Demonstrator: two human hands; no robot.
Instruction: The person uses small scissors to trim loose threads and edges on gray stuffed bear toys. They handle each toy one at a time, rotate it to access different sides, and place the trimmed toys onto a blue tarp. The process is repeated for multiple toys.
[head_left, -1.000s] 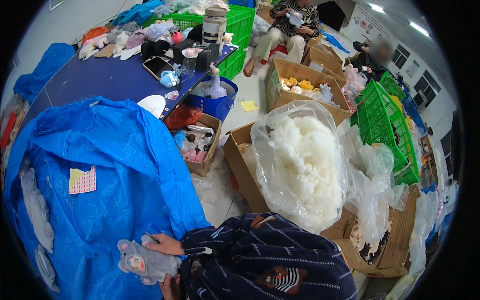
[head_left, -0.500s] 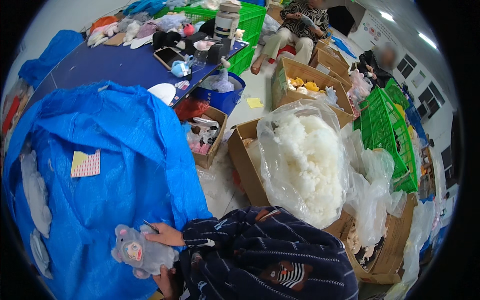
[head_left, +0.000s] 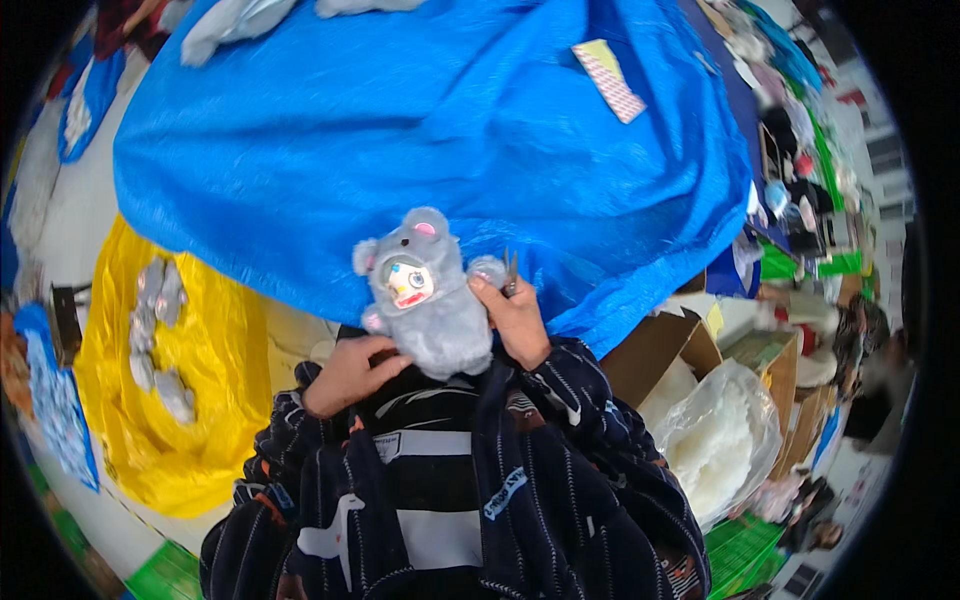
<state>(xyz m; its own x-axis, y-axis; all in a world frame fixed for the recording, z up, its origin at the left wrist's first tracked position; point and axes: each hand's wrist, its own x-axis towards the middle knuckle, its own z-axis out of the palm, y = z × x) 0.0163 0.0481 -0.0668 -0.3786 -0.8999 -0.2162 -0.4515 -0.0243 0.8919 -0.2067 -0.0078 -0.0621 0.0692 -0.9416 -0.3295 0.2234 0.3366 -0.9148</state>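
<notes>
A grey plush toy with round pink-lined ears and a painted doll face is held upright in front of my chest, at the near edge of the blue tarp sheet. At the toy's lower left, my left hand grips its side near the bottom, its fingertips partly hidden. On the other side, my right hand pinches the raised paw between thumb and fingers. A slim metal tool with two pointed tips, scissors or tweezers, sticks up from that same hand; its lower part is hidden.
Several grey plush pieces lie on a yellow sheet at left. A red-patterned card rests on the tarp. White stuffing fills a clear bag at right, beside cardboard boxes. A cluttered table and people are farther right.
My view has swung left and down, bringing the yellow sheet into sight. The toy now appears upright, nearer the middle of the picture, with both hands still on it.
</notes>
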